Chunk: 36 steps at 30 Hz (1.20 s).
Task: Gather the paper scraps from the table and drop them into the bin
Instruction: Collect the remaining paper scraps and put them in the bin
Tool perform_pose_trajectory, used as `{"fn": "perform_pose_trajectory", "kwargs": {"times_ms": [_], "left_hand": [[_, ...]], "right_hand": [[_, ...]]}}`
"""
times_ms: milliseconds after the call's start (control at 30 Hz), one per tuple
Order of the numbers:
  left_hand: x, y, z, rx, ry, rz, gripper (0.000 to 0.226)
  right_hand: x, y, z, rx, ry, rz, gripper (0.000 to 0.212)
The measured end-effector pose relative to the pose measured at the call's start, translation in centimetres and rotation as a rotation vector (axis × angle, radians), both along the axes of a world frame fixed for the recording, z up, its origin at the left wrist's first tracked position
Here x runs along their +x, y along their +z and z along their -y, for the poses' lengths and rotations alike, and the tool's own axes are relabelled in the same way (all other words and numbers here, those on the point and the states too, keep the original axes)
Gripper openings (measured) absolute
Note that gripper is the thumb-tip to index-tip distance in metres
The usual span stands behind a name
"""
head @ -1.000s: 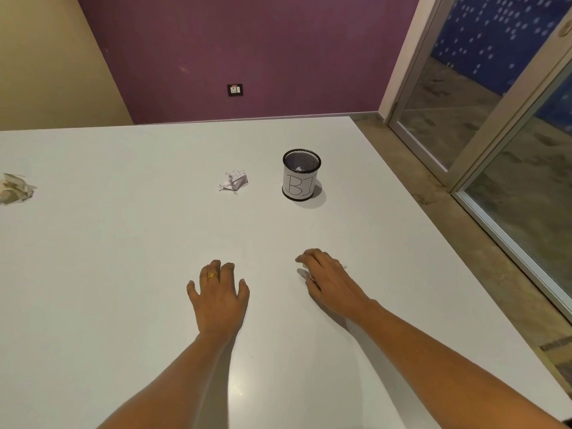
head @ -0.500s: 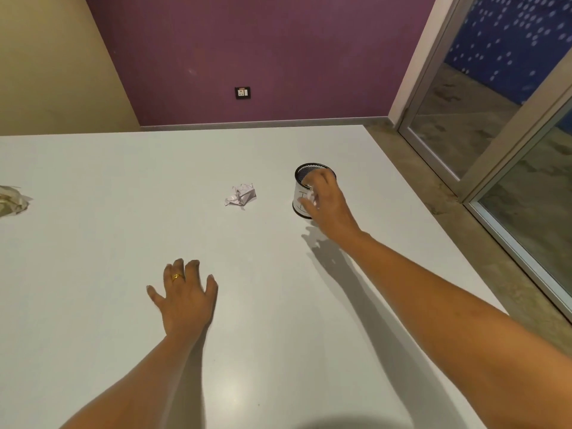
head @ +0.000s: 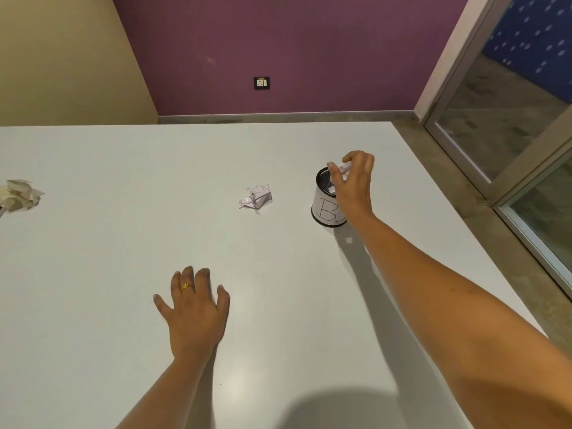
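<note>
A small black mesh bin [head: 323, 198] with a white label stands on the white table [head: 123, 243] right of centre. My right hand [head: 354, 184] hovers over its rim, fingers pinched on a small white paper scrap [head: 345, 168]. More white paper shows inside the bin. A crumpled white paper scrap [head: 256, 197] lies on the table left of the bin. A beige crumpled paper scrap [head: 20, 194] lies at the far left edge of the view. My left hand [head: 193, 308] rests flat on the table nearer to me, fingers spread, holding nothing.
The table's right edge [head: 464, 230] runs diagonally beside a bare concrete floor and a glass sliding door [head: 507, 125]. A purple wall with a socket [head: 262, 83] stands behind the far table edge.
My right hand picked a scrap off the table near me and carried it forward to the bin, now above its rim. My left hand slid slightly left and stayed flat.
</note>
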State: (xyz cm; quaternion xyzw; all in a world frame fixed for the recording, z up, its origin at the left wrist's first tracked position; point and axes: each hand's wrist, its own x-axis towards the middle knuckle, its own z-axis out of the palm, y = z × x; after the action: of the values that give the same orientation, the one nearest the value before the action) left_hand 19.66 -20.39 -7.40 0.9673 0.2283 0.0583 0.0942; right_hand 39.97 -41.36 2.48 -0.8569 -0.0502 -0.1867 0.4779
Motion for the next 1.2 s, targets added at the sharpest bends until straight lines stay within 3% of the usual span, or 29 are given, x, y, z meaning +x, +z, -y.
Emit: {"fn": "perform_pose_trajectory", "kwargs": {"times_ms": [167, 400, 633, 767, 867, 1000, 1200], "left_hand": [[-0.1, 0.2, 0.1, 0.007, -0.001, -0.022, 0.059], [-0.2, 0.4, 0.1, -0.037, 0.015, -0.032, 0.064], [-0.1, 0.6, 0.3, -0.028, 0.005, -0.049, 0.061], [-0.1, 0.5, 0.2, -0.019, 0.008, -0.061, 0.06], [0.0, 0.5, 0.2, -0.004, 0.012, -0.069, 0.059], [0.0, 0.3, 0.2, 0.0, 0.011, -0.064, 0.057], [0.0, 0.3, 0.2, 0.001, 0.021, -0.063, 0.058]], "right_hand": [[0.7, -0.2, -0.4, -0.251, 0.122, -0.192, 0.028], [0.2, -0.8, -0.1, -0.516, -0.047, -0.044, 0.026], [0.4, -1.7, 0.3, -0.823, -0.023, -0.171, 0.062], [0.4, -1.7, 0.0, -0.786, -0.064, -0.11, 0.062], [-0.1, -1.4, -0.9, -0.714, -0.135, 0.079, 0.046], [-1.0, -1.1, -3.9, -0.625, -0.055, 0.313, 0.03], [-1.3, -2.6, -8.7, -0.812, 0.323, -0.01, 0.035]]}}
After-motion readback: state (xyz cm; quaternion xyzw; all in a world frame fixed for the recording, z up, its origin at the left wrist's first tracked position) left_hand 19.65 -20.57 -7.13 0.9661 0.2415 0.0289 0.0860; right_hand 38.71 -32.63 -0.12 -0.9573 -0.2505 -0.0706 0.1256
